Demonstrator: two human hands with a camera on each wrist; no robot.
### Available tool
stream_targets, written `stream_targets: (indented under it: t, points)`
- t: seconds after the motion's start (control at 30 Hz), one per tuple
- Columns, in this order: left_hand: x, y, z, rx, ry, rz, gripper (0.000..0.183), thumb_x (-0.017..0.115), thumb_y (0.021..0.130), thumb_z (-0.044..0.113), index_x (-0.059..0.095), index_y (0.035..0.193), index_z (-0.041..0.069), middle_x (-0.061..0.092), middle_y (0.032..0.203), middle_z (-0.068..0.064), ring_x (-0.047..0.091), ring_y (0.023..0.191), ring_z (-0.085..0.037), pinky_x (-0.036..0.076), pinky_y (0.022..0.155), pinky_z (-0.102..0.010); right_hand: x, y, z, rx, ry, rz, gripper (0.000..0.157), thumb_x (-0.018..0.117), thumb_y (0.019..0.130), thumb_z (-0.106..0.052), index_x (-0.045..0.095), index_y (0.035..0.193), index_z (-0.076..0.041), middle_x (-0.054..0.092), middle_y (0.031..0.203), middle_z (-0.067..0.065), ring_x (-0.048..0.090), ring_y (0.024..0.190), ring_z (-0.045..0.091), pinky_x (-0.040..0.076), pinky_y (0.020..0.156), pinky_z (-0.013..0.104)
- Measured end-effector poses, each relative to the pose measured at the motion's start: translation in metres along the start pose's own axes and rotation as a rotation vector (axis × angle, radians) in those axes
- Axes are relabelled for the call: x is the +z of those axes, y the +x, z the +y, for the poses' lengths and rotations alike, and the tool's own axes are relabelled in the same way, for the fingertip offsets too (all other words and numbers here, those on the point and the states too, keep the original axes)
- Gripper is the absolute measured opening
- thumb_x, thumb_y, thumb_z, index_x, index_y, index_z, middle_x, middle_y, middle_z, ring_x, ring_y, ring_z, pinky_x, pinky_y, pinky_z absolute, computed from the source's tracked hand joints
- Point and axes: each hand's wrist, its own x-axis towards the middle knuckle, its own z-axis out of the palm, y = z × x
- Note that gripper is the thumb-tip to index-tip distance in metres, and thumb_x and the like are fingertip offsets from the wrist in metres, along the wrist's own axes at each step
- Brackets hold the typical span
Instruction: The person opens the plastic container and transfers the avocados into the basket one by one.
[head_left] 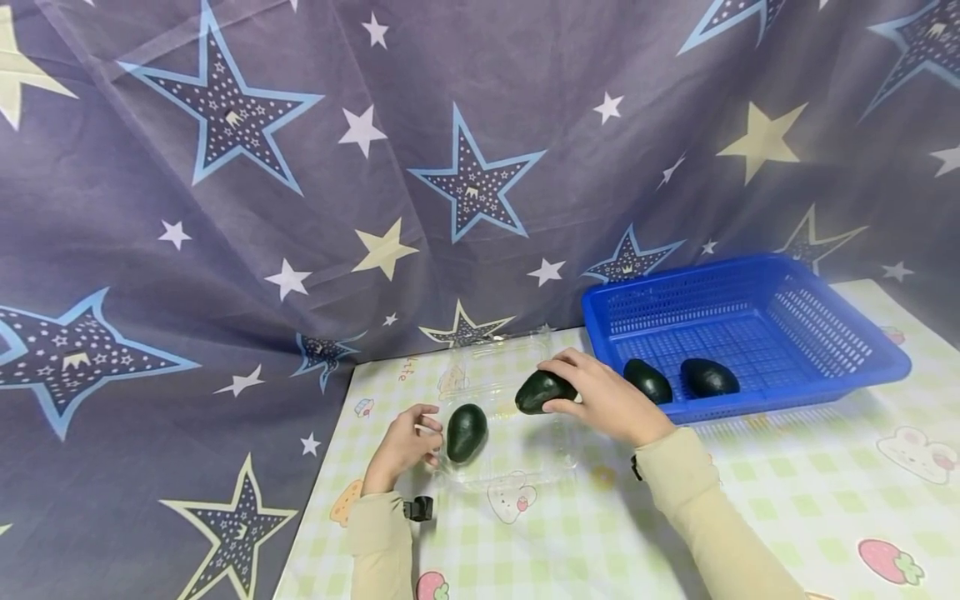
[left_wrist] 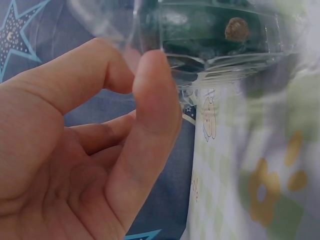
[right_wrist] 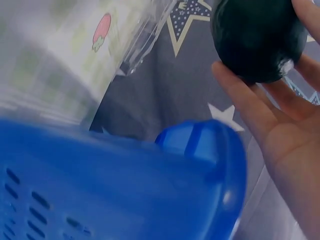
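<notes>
My right hand (head_left: 611, 402) grips a dark green avocado (head_left: 538, 392) above the right part of a clear plastic box (head_left: 536, 472). In the right wrist view, fingers and thumb wrap this avocado (right_wrist: 260, 40). Another avocado (head_left: 467, 433) lies inside the box, on its left side. At the box's left wall, my left hand (head_left: 405, 448) pinches the plastic between thumb and finger. The left wrist view shows the clear wall (left_wrist: 220, 62) at the fingertips, with the green fruit behind it.
A blue perforated basket (head_left: 892, 364) stands to the right, with one avocado (head_left: 647, 382) and a second avocado (head_left: 709, 378) near its front wall. Behind the checked tablecloth (head_left: 795, 517) hangs a star-patterned curtain (head_left: 300, 200).
</notes>
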Motion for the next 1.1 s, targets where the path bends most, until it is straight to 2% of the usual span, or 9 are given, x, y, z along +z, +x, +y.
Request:
stream_targets:
  t: [0.17,0.57,0.83,0.9,1.1]
  points:
    - [-0.001,-0.002,0.001,0.001,0.013,-0.007,0.057,0.058,0.081,-0.005,0.049,0.137,-0.003,0.059,0.108,-0.02,0.062,0.058,-0.021,0.063,0.056,-0.04,-0.005,-0.001,0.006,0.012,-0.012,0.01,0.054,0.072,0.089,-0.037,0.059,0.136,-0.014,0.059,0.127,0.01,0.06,0.112,0.027,0.055,0.093,0.046]
    - [0.0,-0.002,0.001,0.002,-0.002,-0.001,0.058,0.058,0.08,-0.006,0.049,0.138,-0.003,0.06,0.107,-0.019,0.062,0.057,-0.02,0.062,0.054,-0.038,-0.018,-0.009,0.02,0.085,-0.001,0.014,0.053,0.069,0.091,-0.04,0.058,0.137,-0.015,0.057,0.128,0.009,0.06,0.11,0.028,0.055,0.09,0.047]
    - [0.001,-0.005,0.006,0.005,0.009,0.005,0.058,0.058,0.081,-0.008,0.048,0.138,-0.005,0.059,0.11,-0.024,0.06,0.056,-0.021,0.062,0.056,-0.044,-0.026,-0.011,0.024,0.116,0.005,0.02,0.055,0.068,0.092,-0.041,0.057,0.139,-0.015,0.056,0.13,0.009,0.059,0.11,0.029,0.055,0.087,0.047]
    - [0.0,-0.003,0.002,0.007,0.008,0.002,0.058,0.059,0.081,-0.007,0.05,0.137,-0.003,0.059,0.109,-0.022,0.06,0.056,-0.02,0.062,0.054,-0.041,-0.028,-0.012,0.026,0.124,0.006,0.018,0.057,0.068,0.092,-0.042,0.055,0.14,-0.015,0.055,0.131,0.01,0.059,0.111,0.03,0.055,0.087,0.048]
    - [0.001,0.001,0.0,0.013,0.006,0.01,0.058,0.059,0.08,-0.008,0.05,0.137,-0.004,0.06,0.109,-0.022,0.06,0.057,-0.02,0.062,0.055,-0.043,-0.034,-0.012,0.032,0.128,0.005,0.037,0.06,0.067,0.092,-0.042,0.053,0.143,-0.013,0.054,0.133,0.012,0.058,0.114,0.033,0.055,0.088,0.051]
